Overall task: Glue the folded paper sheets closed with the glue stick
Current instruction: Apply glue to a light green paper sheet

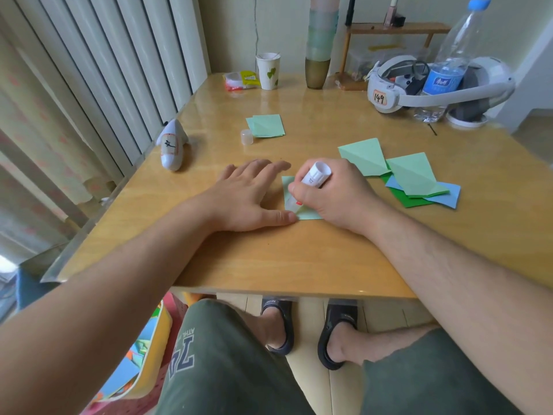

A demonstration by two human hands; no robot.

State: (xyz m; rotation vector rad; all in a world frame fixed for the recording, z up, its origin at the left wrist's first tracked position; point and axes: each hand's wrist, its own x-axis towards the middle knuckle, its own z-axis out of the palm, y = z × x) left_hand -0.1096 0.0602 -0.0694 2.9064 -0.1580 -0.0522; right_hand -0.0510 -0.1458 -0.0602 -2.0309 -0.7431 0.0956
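Note:
A light green folded paper sheet (308, 215) lies on the wooden table (284, 259) in front of me. My right hand (335, 196) grips a white glue stick (315, 175), tilted, with its lower end down on the sheet. My left hand (254, 196) lies flat on the table with straight fingers, its thumb tip touching the sheet's left corner. The glue stick's clear cap (247, 136) stands farther back. A stack of light green folded sheets (266, 125) lies beside the cap. To the right lies a pile of folded sheets (413, 178) in light green, dark green and blue.
A white bottle-shaped object (172, 145) lies at the left table edge. At the back stand a paper cup (268, 70), snack packets (239, 80), a tall vase (318, 67), a white headset (419, 85) and a water bottle (449, 64). Curtains hang at the left.

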